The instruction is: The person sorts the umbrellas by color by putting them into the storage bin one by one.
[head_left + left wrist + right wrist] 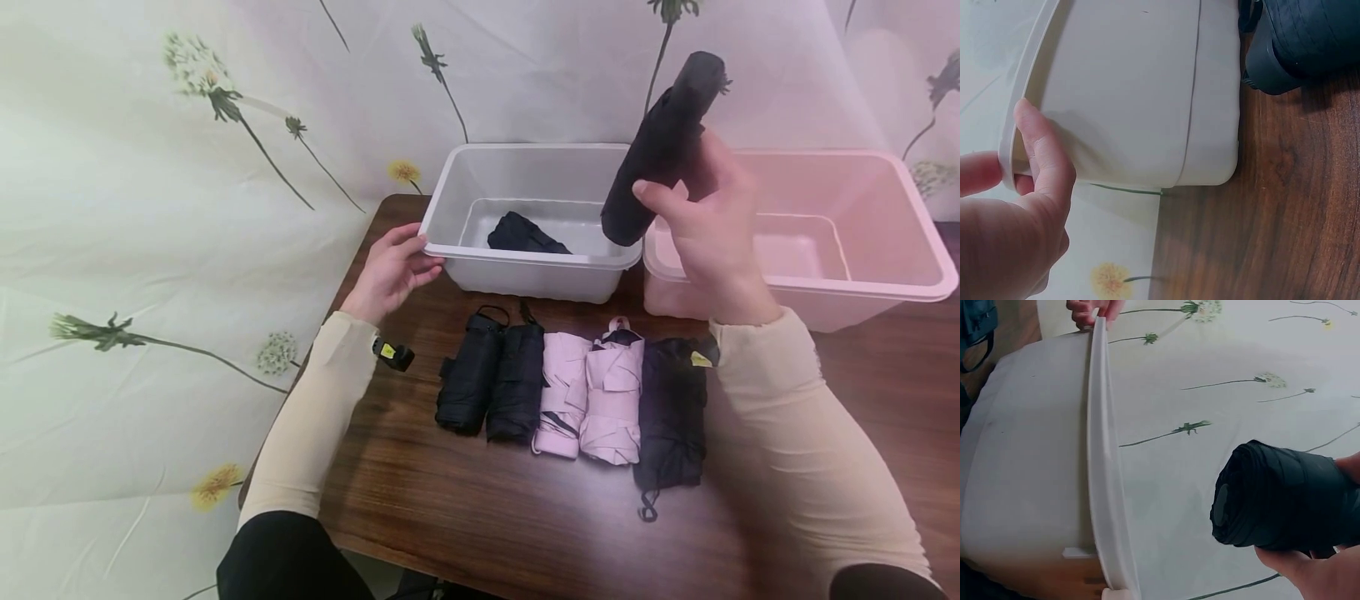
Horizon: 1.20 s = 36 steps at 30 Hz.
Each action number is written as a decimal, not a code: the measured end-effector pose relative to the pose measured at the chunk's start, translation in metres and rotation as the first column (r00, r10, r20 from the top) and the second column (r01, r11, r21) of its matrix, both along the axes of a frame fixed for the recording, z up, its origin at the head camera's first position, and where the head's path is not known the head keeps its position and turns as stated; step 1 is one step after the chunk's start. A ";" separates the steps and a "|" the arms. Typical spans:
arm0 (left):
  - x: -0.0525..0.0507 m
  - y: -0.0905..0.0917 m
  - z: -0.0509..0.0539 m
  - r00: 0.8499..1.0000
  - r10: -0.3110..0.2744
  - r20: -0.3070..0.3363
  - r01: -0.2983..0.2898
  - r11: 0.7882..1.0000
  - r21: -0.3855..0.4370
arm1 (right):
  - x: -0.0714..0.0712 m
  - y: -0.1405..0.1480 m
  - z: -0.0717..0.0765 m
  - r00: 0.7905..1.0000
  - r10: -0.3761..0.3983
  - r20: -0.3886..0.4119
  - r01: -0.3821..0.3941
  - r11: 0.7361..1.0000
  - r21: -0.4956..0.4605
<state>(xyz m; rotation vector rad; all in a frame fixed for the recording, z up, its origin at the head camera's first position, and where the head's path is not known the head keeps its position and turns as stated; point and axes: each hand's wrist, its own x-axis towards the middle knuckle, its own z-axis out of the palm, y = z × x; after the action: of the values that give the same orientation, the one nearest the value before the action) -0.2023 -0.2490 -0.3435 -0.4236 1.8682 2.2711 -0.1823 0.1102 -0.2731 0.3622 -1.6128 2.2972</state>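
My right hand (712,221) grips a folded black umbrella (660,150), tilted, above the right end of a white bin (532,277). In the right wrist view, one end of that umbrella (1272,497) shows beyond the bin's rim. With thumb and fingers on either side of the rim, my left hand (390,271) pinches the white bin's front left corner, as the left wrist view confirms at the rim (1016,106). Inside the white bin lies another black umbrella (525,235), partly hidden by the front wall.
A pink bin (810,304) stands right of the white one. On the wooden table (480,500), a row of folded umbrellas lies before the bins: two black (471,375), two pink (613,400), one black (671,417). A flowered cloth (300,67) hangs behind.
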 end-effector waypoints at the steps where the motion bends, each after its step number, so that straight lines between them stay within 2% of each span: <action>1: 0.000 0.000 0.000 1.000 0.001 -0.001 -0.001 1.000 0.001 | -0.001 -0.001 -0.001 1.000 -0.001 0.007 0.001 1.000 0.013; 6: 0.000 -0.001 -0.001 1.000 -0.003 -0.001 0.003 1.000 0.004 | -0.005 -0.004 -0.005 0.998 -0.006 0.060 0.000 0.996 0.094; 16: 0.000 0.001 0.000 1.000 -0.006 -0.005 0.006 1.000 -0.001 | -0.013 -0.011 -0.014 0.997 0.018 0.077 -0.037 0.967 0.252; 24: 0.000 -0.001 0.000 1.000 -0.008 -0.002 0.008 1.000 -0.007 | -0.017 -0.018 -0.019 0.996 -0.040 0.084 0.000 0.903 0.430; 30: 0.001 0.000 0.001 1.000 -0.007 0.001 0.007 1.000 -0.012 | -0.017 -0.021 -0.023 0.993 -0.034 0.112 -0.023 0.883 0.468; 36: 0.001 0.001 0.001 1.000 0.001 0.003 -0.001 1.000 -0.009 | -0.018 -0.022 -0.027 0.992 -0.035 0.121 -0.027 0.877 0.481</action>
<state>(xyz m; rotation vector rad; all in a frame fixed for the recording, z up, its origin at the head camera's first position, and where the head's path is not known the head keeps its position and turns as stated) -0.2009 -0.2479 -0.3421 -0.4296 1.8781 2.2625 -0.2004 0.0879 -0.3004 0.3251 -2.2472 1.9173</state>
